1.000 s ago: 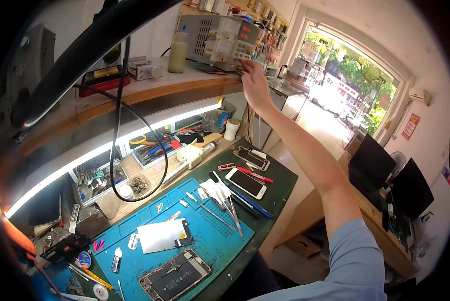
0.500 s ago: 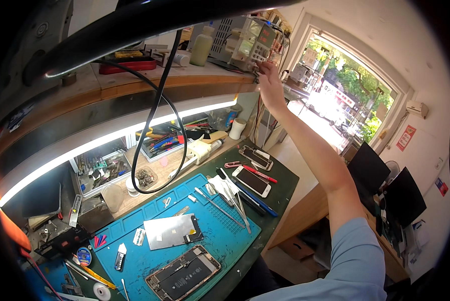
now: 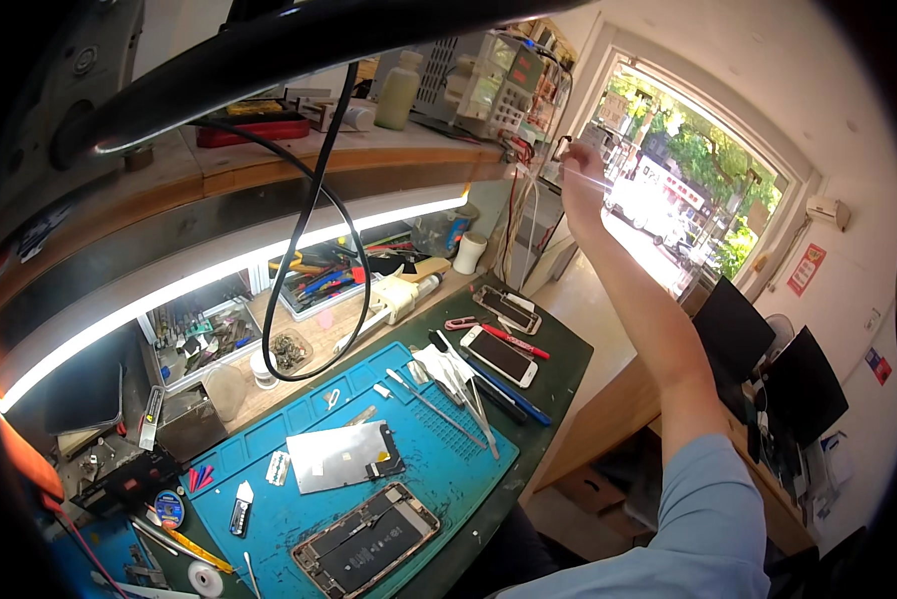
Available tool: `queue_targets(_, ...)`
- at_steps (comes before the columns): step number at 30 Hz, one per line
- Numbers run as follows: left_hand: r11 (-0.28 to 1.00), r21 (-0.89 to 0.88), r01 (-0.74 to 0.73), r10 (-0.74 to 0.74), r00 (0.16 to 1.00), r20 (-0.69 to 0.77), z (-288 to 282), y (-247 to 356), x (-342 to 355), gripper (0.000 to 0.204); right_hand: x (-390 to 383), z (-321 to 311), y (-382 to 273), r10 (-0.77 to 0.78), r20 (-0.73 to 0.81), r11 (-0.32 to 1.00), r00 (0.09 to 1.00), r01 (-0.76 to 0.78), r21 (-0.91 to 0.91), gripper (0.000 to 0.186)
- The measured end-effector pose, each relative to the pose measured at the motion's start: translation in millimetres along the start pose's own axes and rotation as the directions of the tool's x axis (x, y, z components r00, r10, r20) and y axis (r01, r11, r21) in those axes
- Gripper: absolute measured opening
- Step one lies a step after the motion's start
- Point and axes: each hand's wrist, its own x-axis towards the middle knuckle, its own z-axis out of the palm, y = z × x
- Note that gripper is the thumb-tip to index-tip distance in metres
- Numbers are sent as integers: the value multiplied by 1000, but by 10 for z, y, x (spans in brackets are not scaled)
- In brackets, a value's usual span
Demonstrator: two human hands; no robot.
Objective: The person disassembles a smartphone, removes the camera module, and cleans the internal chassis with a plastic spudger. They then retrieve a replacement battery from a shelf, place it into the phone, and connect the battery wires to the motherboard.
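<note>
My right arm stretches up and away to the right, and my right hand [image 3: 581,168] is raised past the end of the shelf, in front of the bright window. Its fingers are curled closed near a small dark and pale item [image 3: 565,147]; what they hold, if anything, is too small to make out. Left of the hand, apart from it, stands a bench power supply [image 3: 503,85] with red digits, with red and other wires [image 3: 516,160] hanging below it. My left hand is out of view. On the blue mat lie an opened phone [image 3: 368,544] and a detached metal-backed screen [image 3: 343,457].
A white phone [image 3: 499,356], a red pen [image 3: 516,342] and tweezers [image 3: 478,407] lie to the right on the work table. A black cable [image 3: 303,235] loops down over the mat. A wooden shelf [image 3: 368,157] with a light strip [image 3: 219,270] spans the back.
My right hand has left the front of the power supply and moved right and slightly down, toward the window. The items on the mat have stayed put.
</note>
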Motion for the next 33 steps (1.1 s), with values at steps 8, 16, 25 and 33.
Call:
queue_targets(8,999,-3,32,-32,999,0,-30,-100,-46,37,-352,-100,42,288,612,919,736,-393,40,20)
queue_targets(16,999,-30,35,-34,999,19,-25,-214,-123,37,-574,41,214,390,616,910,684,-390,-143,27)
queue_targets(25,996,-84,25,-22,999,37,71,-370,-335,38,-744,180,344,425,414,899,805,-428,-91,23)
queue_targets(33,993,-89,71,-67,997,46,122,-404,-386,39,-848,187,581,456,560,877,692,-455,-153,31)
